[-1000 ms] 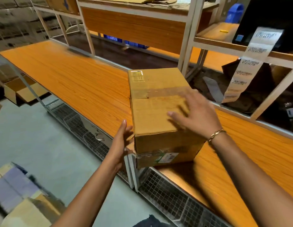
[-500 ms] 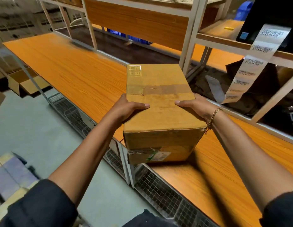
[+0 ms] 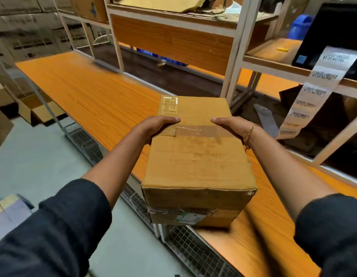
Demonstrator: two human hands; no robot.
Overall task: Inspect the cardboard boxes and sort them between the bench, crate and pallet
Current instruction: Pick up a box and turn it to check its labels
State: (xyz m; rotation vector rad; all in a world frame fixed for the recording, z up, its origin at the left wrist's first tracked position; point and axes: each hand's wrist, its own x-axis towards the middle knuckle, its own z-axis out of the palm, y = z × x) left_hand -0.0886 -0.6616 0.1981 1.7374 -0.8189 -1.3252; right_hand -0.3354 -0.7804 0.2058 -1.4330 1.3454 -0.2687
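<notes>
A brown cardboard box [image 3: 195, 162] with clear tape across its top and a white label on its near face is held over the front edge of the orange wooden bench [image 3: 89, 96]. My left hand [image 3: 155, 126] grips its left side, fingers curled over the top edge. My right hand [image 3: 231, 126], with a gold bracelet at the wrist, grips the right side the same way. The box's near right corner is dented and torn.
White metal shelving [image 3: 231, 62] rises behind the bench, with a strip of barcode labels [image 3: 313, 92] hanging at the right. Wire mesh [image 3: 195, 250] runs under the bench front. Cardboard boxes [image 3: 35, 110] lie on the grey floor at left, more at bottom left.
Both hands went from resting against the box to gripping its sides. The box has come toward me and now overhangs the bench's front edge.
</notes>
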